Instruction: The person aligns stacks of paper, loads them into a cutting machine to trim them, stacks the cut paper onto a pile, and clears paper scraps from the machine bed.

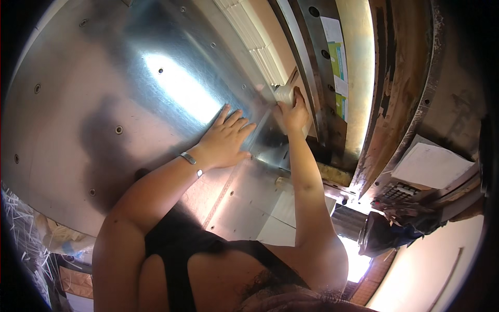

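Left hand (227, 136) flat on metal table (104, 78) — right hand (293, 112) gripping white stack (283, 93)

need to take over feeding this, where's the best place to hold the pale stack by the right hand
Hold the pale stack by its near end, where the right hand already rests, coming from the operator's side. It lies long and narrow along the metal table beside the dark rail, so that end is probably the only open approach.

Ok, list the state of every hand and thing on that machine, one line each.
left hand: open, flat on the metal table, fingers spread.
right hand: curled on the pale stack's end, pressing it at the guide.
pale stack: lying along the guide, sheets aligned.
metal table: shiny, glare patch near the middle.
bracelet: on the left wrist.
keypad: lying at the right, half covered by paper.
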Demonstrator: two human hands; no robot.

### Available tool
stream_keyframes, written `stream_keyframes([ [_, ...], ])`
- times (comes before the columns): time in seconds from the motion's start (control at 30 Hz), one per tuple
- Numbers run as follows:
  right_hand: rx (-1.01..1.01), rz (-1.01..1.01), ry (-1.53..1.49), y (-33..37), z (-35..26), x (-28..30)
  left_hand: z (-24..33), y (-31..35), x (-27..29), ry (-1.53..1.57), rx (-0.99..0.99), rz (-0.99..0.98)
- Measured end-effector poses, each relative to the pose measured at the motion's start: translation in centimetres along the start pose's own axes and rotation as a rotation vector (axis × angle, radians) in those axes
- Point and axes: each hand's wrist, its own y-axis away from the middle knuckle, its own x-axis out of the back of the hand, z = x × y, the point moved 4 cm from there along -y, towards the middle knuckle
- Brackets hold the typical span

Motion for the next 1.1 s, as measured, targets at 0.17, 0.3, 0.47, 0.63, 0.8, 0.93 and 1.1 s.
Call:
stream_keyframes([
  [0.17, 0.06, 0.059, -0.087, 0.1, 1.4, -0.3, 0.1, -0.1, 0.4, 0.003, -0.013, -0.003],
  [0.3, 0.055, 0.066, -0.061, -0.1, 1.4, 0.1, 0.3, -0.2, 0.8, 0.015, -0.022, -0.007],
  [0.47, -0.019, 0.038, -0.066, -0.2, 1.2, 0.1, -0.1, 0.0, 0.9, -0.004, -0.016, 0.016],
  [0.63, 0.089, -0.032, -0.1, 0.5, 0.8, 1.4, -0.4, 0.2, 0.4, 0.058, -0.025, 0.031],
  [0.8, 0.04, -0.066, -0.098, -0.5, 2.0, 0.9, -0.1, -0.7, 1.3, 0.03, -0.02, 0.009],
  [0.93, 0.099, -0.049, -0.107, -1.0, 2.0, 1.1, -0.3, -0.6, 1.5, 0.035, -0.026, 0.038],
  [1.1, -0.087, -0.182, -0.114, -0.6, 4.1, 0.2, 0.0, -1.1, 1.1, -0.048, -0.051, -0.019],
])
